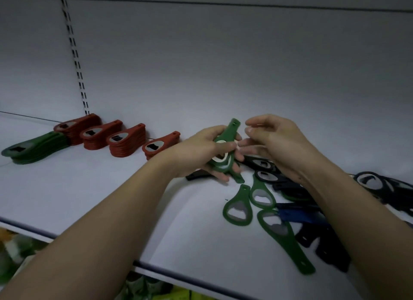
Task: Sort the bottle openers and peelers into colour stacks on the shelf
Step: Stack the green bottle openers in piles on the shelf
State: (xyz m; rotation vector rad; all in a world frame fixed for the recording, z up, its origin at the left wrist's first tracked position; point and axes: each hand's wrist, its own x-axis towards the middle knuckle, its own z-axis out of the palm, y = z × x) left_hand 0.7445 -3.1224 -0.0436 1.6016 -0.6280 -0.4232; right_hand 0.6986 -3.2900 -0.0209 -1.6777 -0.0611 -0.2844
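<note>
- left hand (201,152) grips a small green bunch (224,153) mid-shelf, handles pointing toward the back wall.
- right hand (274,141) hovers just beside it, fingers loosely curled, holding nothing.
- loose green openers (238,210) lie near the shelf's (111,188) front edge, nearer the right hand (handles pointing various ways).
- green stack (33,147) sits far left, well apart.

shelf (89,188) bearing all | five stacks (125,141) sitting in a row at back left | loose openers (263,197) lying scattered at right front | hands (234,145) hovering between stacks and loose openers, left of the pile's far end
</note>
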